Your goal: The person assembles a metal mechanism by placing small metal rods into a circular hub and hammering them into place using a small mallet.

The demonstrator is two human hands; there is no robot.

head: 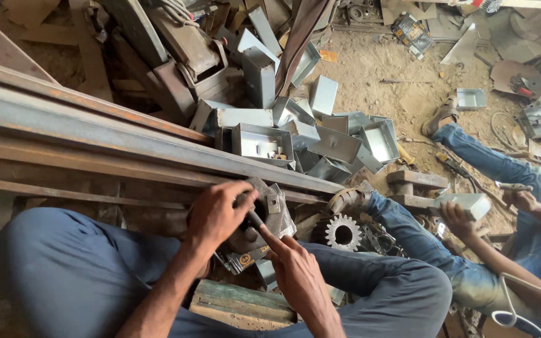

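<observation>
My left hand (pixel 217 209) is closed over the top of a small grey metal box (pixel 275 209) that rests between my knees against a long steel rail. My right hand (pixel 295 269) comes up from below with its fingers pinched on a thin dark tool (pixel 255 218) pointed into the box. Both hands meet at the box. What the tool's tip touches is hidden by my left hand.
Long rusty steel rails (pixel 95 134) run across on the left. A heap of several grey metal boxes (pixel 320 134) lies beyond. A toothed gear (pixel 343 233) sits on the sandy floor. To the right a seated person (pixel 502 206) in jeans holds another metal box (pixel 468 203).
</observation>
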